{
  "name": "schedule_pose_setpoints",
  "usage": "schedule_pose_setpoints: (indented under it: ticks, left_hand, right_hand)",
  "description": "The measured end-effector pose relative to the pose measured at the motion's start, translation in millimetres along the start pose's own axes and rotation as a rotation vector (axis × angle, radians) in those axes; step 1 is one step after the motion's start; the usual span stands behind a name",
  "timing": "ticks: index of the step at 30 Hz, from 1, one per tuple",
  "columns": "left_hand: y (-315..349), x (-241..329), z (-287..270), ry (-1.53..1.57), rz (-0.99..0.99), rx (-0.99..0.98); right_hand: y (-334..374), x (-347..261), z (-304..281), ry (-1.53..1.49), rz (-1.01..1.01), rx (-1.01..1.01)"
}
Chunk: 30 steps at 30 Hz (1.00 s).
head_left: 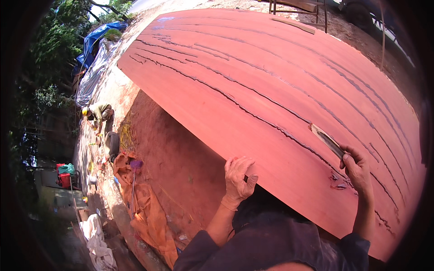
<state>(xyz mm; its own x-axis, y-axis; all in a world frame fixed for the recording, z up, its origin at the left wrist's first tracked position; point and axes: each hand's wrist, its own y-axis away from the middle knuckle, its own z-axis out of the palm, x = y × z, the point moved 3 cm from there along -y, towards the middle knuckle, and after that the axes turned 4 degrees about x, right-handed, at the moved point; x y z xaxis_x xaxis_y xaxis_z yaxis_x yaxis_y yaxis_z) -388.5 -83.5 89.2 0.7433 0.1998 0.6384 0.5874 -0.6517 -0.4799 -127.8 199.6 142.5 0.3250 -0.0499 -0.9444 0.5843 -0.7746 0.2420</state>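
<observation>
A broad reddish wooden sheet [203, 104] slants across the view, its surface streaked with long dark, uneven lines. My right hand [357, 168] is closed around the near end of a flat, narrow wooden strip [326, 141] with a dark face. The strip's far, pale end lies by one of the dark lines. Beside the hand is a rough dark patch [338, 183] on the sheet. My left hand [240, 178] sits at the sheet's near edge with curled fingers. A small dark spot shows between thumb and forefinger; whether it is an object is unclear.
A thin wooden slat [294, 25] lies on the sheet's far side, near a metal frame [325, 16]. To the left, a person in a yellow helmet [100, 112] bends over the ground. Orange cloth [151, 217], a purple-headed broom [135, 164] and blue tarpaulin [92, 38] lie about.
</observation>
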Motion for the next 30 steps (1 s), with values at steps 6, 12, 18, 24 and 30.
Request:
schedule_pose_setpoints:
  ticks: [6, 12, 18, 24, 30]
  left_hand:
    - [-50, -64, -51, -0.206, 0.025, 0.136]
    - [-127, -178, -100, -0.385, 0.058, 0.193]
    - [-175, -270, -123, -0.34, 0.063, 0.055]
    - [-195, -303, -136, -0.268, 0.1, 0.014]
    - [-202, -313, -133, -0.243, 0.158, 0.059]
  right_hand:
    - [-10, -7, 8, -0.001, 0.013, 0.078]
    - [-38, -31, 65, 0.031, 0.031, 0.137]
    - [-75, -74, 155, 0.01, 0.17, 0.214]
    - [-96, -107, 219, 0.033, 0.178, 0.261]
    - [-134, -120, 258, -0.007, 0.173, 0.261]
